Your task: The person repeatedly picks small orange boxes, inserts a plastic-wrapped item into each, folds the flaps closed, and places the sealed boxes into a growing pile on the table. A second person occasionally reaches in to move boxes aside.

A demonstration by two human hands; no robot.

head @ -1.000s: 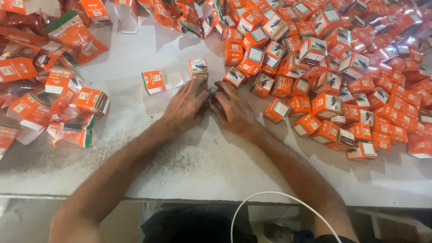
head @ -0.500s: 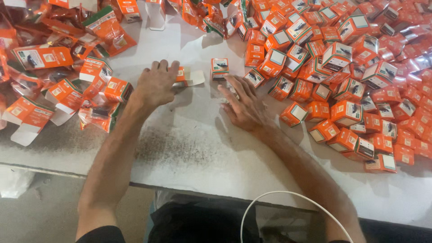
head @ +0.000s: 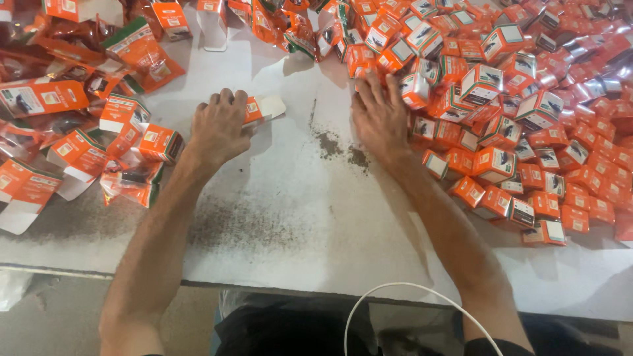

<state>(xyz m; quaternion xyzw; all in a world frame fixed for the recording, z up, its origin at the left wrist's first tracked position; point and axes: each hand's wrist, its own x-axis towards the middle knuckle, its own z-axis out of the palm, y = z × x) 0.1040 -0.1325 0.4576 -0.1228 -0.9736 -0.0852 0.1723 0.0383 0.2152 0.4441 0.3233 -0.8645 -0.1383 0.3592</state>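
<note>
The left hand (head: 219,126) lies flat, fingers together, on a flattened carton (head: 262,107) on the table (head: 297,198); the carton's long axis runs left-right, white flap rightward. The right hand (head: 380,115) rests spread against the box pile (head: 514,99).

Flattened cartons (head: 79,151) lie left on the table (head: 290,217), folded boxes (head: 521,112) heaped right.
</note>
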